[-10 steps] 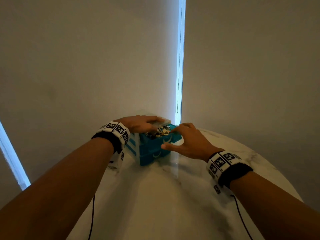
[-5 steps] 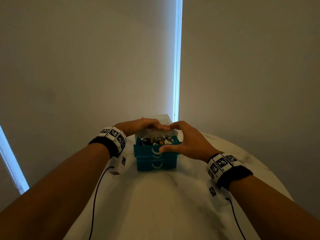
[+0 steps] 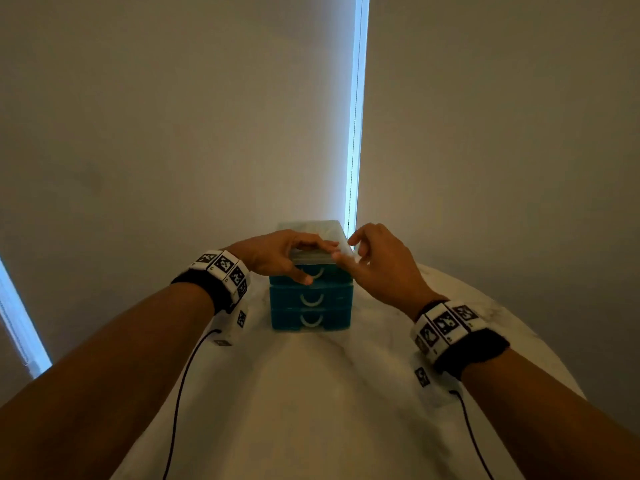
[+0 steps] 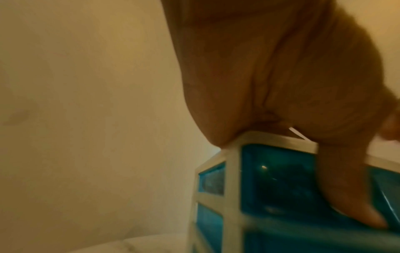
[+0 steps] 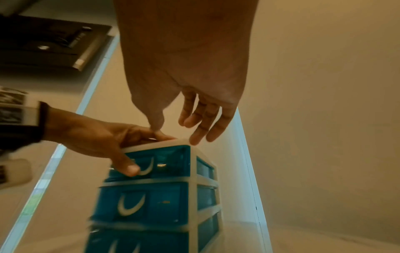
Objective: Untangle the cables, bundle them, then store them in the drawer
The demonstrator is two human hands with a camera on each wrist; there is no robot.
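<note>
A small white-framed drawer unit [image 3: 349,299] with three translucent blue drawers stands on the table in front of me. Its top drawer [image 3: 332,271] is pushed in, and no cables show outside it. My left hand [image 3: 277,254] lies over the unit's top front edge, fingers on the lid and thumb [image 5: 127,166] pressing the top drawer's front beside its white handle. My right hand [image 3: 381,268] hovers at the unit's top right corner with loosely spread fingers [image 5: 201,119], holding nothing. In the left wrist view the thumb [image 4: 350,196] crosses the top drawer [image 4: 281,179]; dark shapes show dimly through it.
The unit stands near the far edge of a round white marble table [image 3: 311,410]. Just behind it is a beige wall or blind with a bright vertical gap [image 3: 355,133]. Thin black wrist-camera leads [image 3: 180,393] trail over the table toward me.
The top drawer, open with its contents showing a second ago, is now shut. The unit has turned square to me. My right hand left the drawer front and rose to the top corner.
</note>
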